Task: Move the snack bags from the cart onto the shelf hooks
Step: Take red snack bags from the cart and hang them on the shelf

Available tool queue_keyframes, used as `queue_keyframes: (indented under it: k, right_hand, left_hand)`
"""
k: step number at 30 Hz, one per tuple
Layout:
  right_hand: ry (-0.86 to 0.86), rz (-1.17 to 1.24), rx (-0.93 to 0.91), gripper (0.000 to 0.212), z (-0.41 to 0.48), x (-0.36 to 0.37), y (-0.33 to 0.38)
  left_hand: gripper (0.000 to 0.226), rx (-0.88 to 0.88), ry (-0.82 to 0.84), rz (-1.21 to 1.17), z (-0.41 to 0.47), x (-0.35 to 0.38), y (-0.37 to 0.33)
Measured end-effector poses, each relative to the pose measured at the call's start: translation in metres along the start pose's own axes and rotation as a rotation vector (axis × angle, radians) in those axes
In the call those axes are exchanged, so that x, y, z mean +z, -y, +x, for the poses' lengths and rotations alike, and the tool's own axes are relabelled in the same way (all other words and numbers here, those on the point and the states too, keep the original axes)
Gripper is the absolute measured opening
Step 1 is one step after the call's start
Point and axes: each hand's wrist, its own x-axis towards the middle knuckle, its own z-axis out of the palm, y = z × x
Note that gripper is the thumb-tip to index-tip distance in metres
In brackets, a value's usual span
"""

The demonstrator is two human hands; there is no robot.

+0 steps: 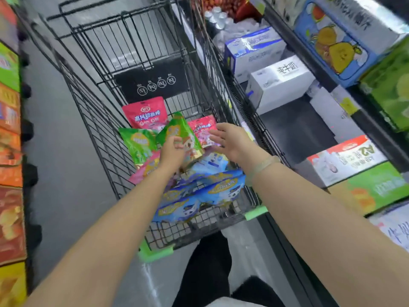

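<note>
A black wire cart (95, 120) holds several snack bags: red ones (143, 111) at the back, green ones (136, 140) in the middle, blue ones (221, 187) near me. My left hand (171, 151) reaches into the cart and grips a green bag (177, 129), which stands tilted above the pile. My right hand (230, 140) hovers beside that bag over the pile, fingers spread and straight, holding nothing. The image is blurred by motion. No shelf hooks are in sight.
On the right run low shelves with white milk cartons (278, 85), a blue box (336, 38) and green boxes (389, 89). Orange and red snack packs (10, 196) line the left edge. Grey aisle floor (64, 173) lies left of the cart. My dark trouser leg (208, 267) is below the cart.
</note>
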Motion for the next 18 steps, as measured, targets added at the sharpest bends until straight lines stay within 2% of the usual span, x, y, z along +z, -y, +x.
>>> queue_keyframes:
  k: [8,13,16,18]
  right_hand:
    - [-0.092,-0.08,0.109,0.035,0.092,0.032,0.017]
    - [-0.176,-0.115,0.187,0.035,0.148,0.028,0.006]
    - [-0.212,-0.162,0.25,0.02,0.176,0.031,-0.005]
    - [-0.23,-0.182,0.27,0.022,0.197,0.03,-0.012]
  left_hand:
    - [0.044,-0.164,-0.057,-0.03,0.09,-0.043,0.025]
    - [0.042,-0.254,-0.121,0.008,0.128,-0.038,0.04]
    - [0.041,-0.28,-0.131,0.035,0.145,-0.028,0.05]
    - [0.042,-0.296,-0.135,0.038,0.158,-0.025,0.055]
